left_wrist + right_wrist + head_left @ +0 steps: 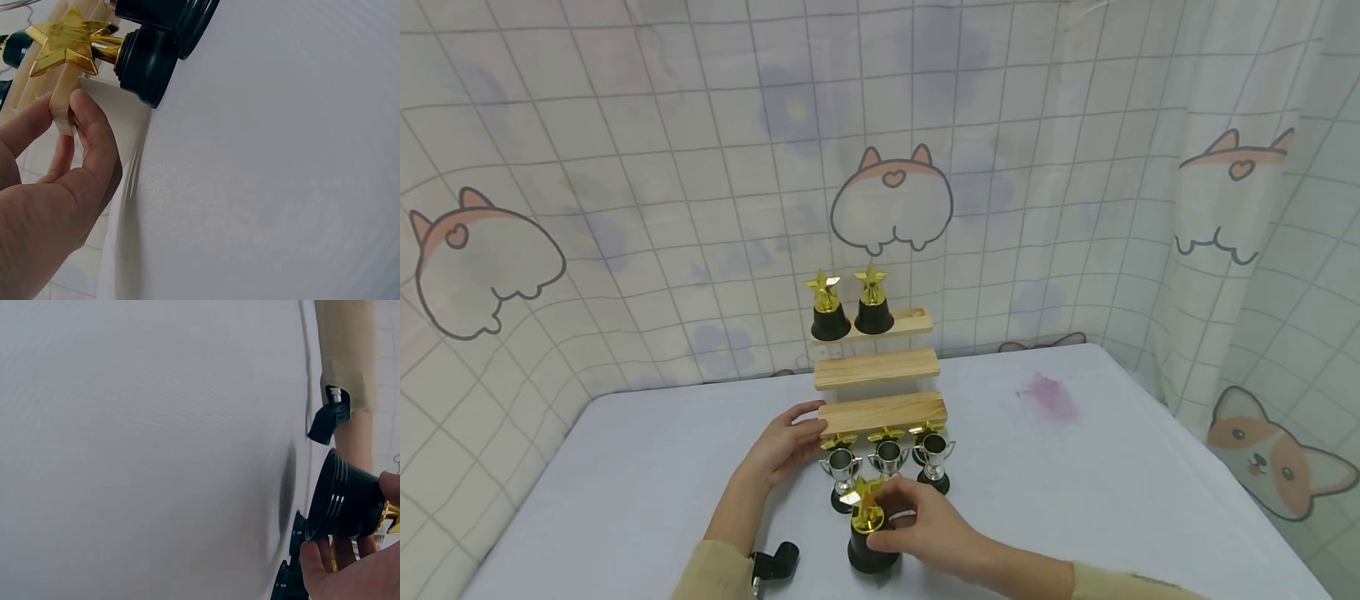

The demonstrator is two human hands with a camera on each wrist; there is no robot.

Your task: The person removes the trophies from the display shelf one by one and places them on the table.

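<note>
Both forearms reach in from the near edge of the tabletop, each in a tan sleeve. The left hand [786,446] stretches farther forward toward the middle, thumb and fingers [94,134] pinched around what it grips — wrist held straight. The right hand [925,525] sits closer to the near edge, angled inward, fingers [325,559] curled in a hold from the side.
</note>
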